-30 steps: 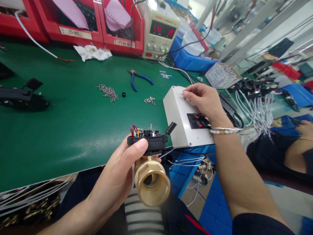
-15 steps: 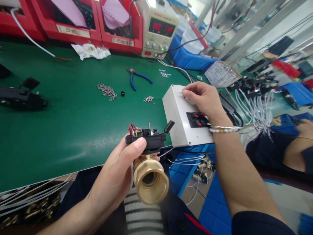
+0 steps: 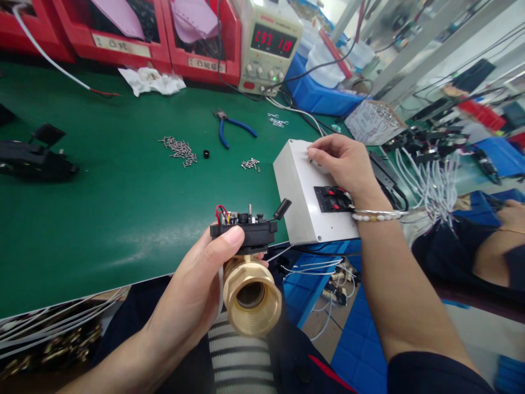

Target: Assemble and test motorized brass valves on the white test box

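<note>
My left hand [image 3: 200,290] is closed round a brass valve [image 3: 251,296] with a black actuator base [image 3: 243,229] on top, where small wires and parts show. I hold it just off the near edge of the green table [image 3: 115,180]. My right hand [image 3: 346,164] rests on a white box [image 3: 305,197] at the table's right edge, its fingers bent and pinched on a small switch or knob on the box's top. A black panel with red terminals [image 3: 334,198] sits on the box by my wrist.
Piles of small screws [image 3: 180,150], blue-handled pliers [image 3: 232,128], a black part [image 3: 28,156] at left, red bins [image 3: 123,33] and a power supply [image 3: 266,49] at the back. White wires [image 3: 430,186] and another person's arm [image 3: 496,257] are to the right.
The power supply's red readout has changed. My hands and the valve have barely shifted; the view moved slightly.
</note>
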The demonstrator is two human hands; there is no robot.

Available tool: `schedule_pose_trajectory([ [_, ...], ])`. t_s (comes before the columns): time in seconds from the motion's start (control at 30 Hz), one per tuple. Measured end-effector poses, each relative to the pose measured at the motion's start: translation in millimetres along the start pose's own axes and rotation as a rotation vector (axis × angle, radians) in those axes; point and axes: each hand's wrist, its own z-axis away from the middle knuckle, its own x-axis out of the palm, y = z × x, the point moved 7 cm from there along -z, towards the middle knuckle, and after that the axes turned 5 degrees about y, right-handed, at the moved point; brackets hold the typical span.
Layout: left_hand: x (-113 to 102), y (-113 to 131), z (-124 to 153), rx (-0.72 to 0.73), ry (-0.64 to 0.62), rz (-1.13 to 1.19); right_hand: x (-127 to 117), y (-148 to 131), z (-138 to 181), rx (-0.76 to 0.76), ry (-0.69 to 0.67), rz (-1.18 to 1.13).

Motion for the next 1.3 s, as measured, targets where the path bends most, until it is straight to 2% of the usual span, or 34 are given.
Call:
schedule_pose_trajectory([
  [0.53,1,0,0,0.016,0.005,0.007,4,1,-5,-0.060,-0.055,0.017],
  [0.77,10,2,1,0.062,-0.093,0.072,5,1,-9,-0.018,-0.018,-0.022],
  [1.3,11,1,3,0.075,-0.107,0.073,0,-4,-5,0.025,0.032,0.062],
])
